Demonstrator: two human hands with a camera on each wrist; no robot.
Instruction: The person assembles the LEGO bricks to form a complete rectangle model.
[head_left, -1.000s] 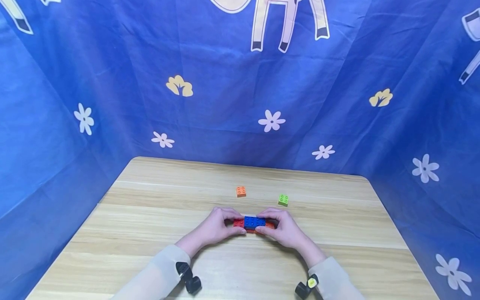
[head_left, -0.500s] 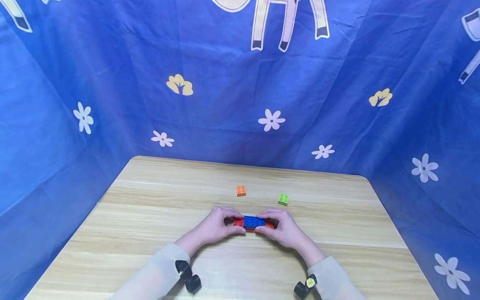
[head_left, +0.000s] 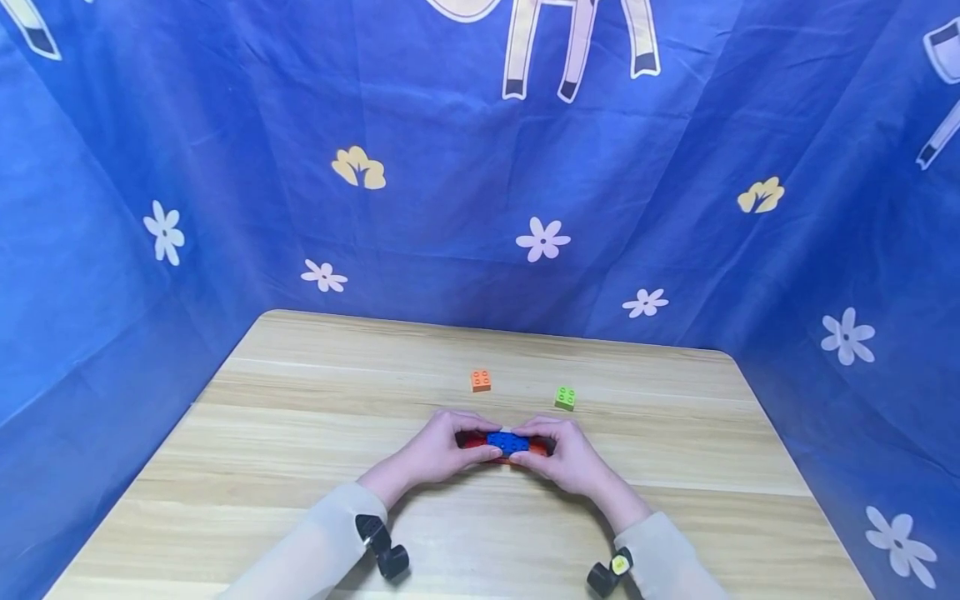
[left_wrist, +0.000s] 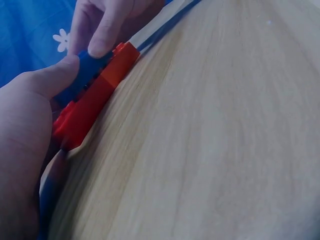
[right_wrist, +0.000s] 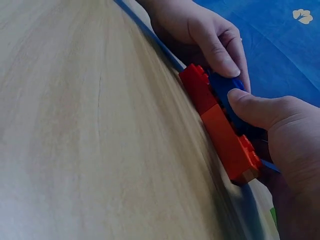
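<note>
A blue brick (head_left: 507, 442) with studs lies across the tops of a red brick (left_wrist: 90, 107) and an orange brick (right_wrist: 227, 142), which stand end to end on the table. Dark studs show along the line below the blue brick in the left wrist view; whether it sits flush I cannot tell. My left hand (head_left: 442, 447) pinches the blue brick's left part, its thumb on the near side, above the red brick. Opposite, my right hand (head_left: 572, 455) grips the right part with thumb and fingers, over the orange brick. The far fingertips are partly hidden in both wrist views.
Farther back on the wooden table (head_left: 337, 358) lie a small orange brick (head_left: 481, 381) and a small green brick (head_left: 566, 398), apart from each other. A blue patterned cloth (head_left: 450, 183) hangs behind the table and along both sides.
My left hand has shifted slightly right, its thumb and fingers moving from beside the red brick onto the blue brick. The right hand has kept its place.
</note>
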